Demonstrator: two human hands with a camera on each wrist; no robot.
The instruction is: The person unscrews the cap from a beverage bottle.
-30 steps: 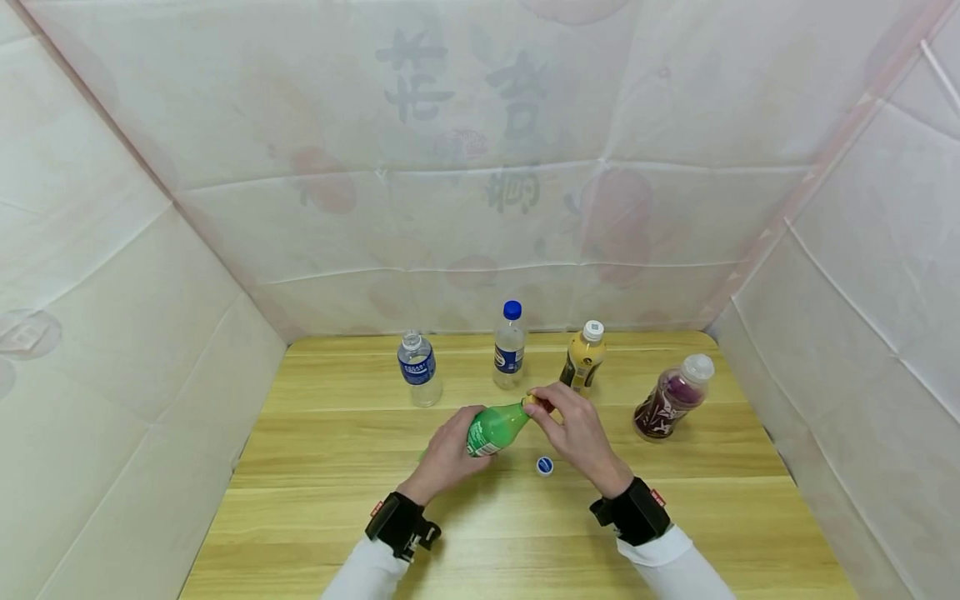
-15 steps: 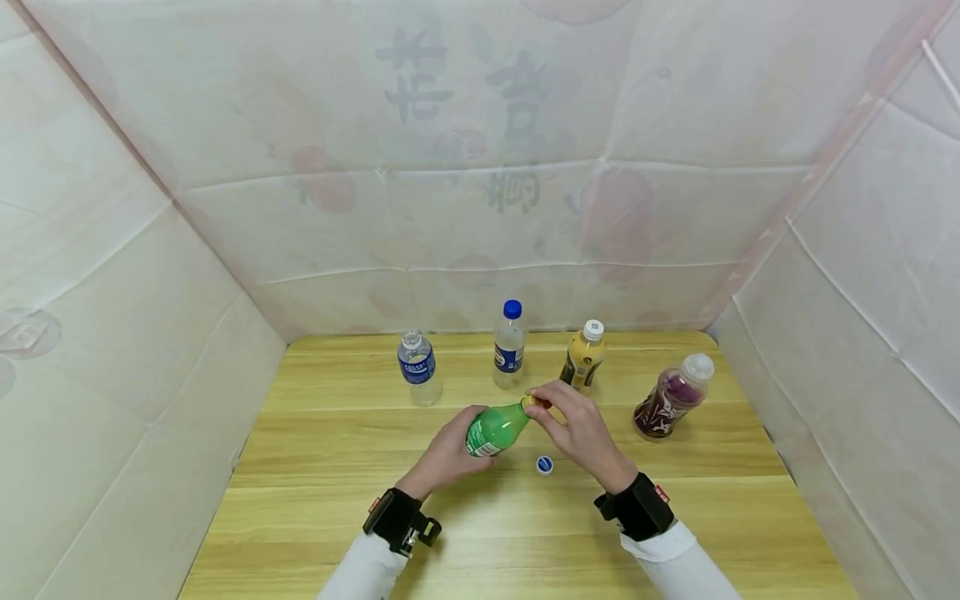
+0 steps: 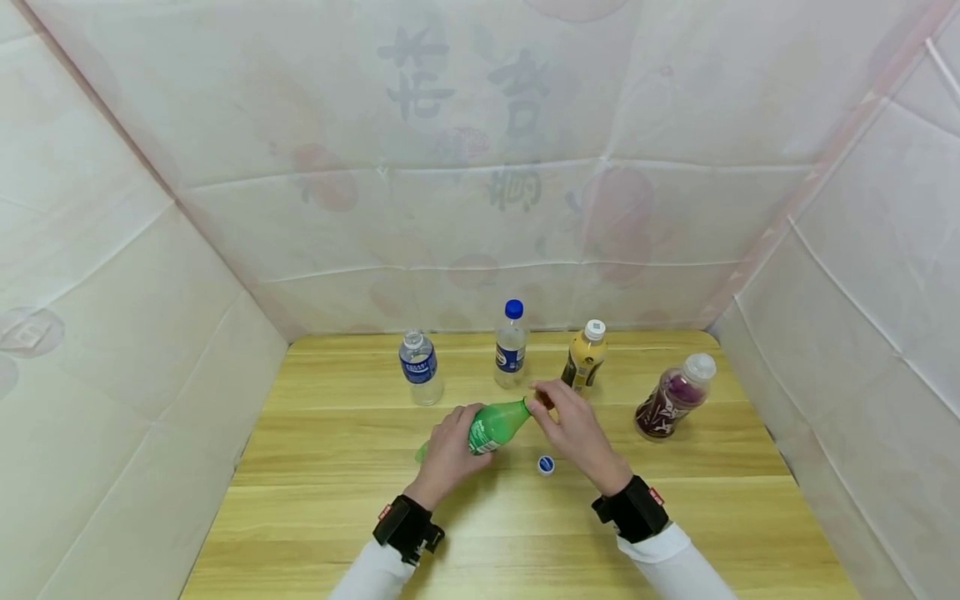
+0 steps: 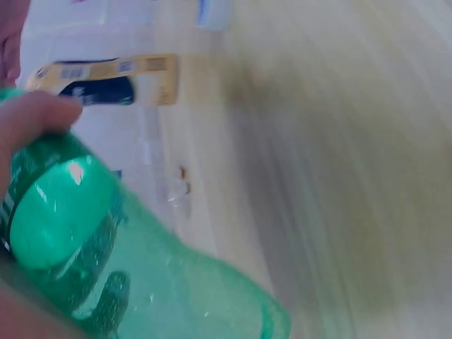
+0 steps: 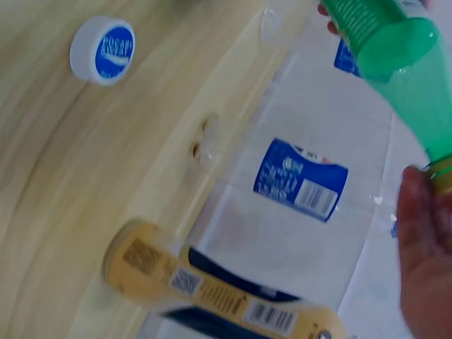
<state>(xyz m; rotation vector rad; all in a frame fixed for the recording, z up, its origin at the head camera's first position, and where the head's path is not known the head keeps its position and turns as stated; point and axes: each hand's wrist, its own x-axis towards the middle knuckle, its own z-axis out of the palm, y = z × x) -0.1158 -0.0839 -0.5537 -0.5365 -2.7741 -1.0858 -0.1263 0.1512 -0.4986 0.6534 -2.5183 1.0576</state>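
Observation:
A green plastic bottle [image 3: 497, 427] is tilted above the table, its neck pointing right. My left hand [image 3: 450, 450] grips it round the body; the thumb [image 4: 42, 116] shows in the left wrist view. At the bottle's mouth, my right hand [image 3: 576, 429] pinches the yellow bottle cap [image 5: 443, 174]. Fingers hide the cap in the head view, and whether it is loose from the neck I cannot tell. A white bottle cap [image 3: 546, 465] with a blue top lies on the table below my right hand.
Behind my hands stand an uncapped clear bottle [image 3: 420, 371], a clear bottle with a blue cap [image 3: 512, 346] and a yellow bottle [image 3: 585, 358]. A purple bottle [image 3: 673, 398] stands at the right. White sheets [image 3: 480, 217] enclose the wooden table [image 3: 337, 492].
My left hand and the green bottle have shifted slightly. The yellow cap, visible between my right fingers earlier, is now covered by them in the head view.

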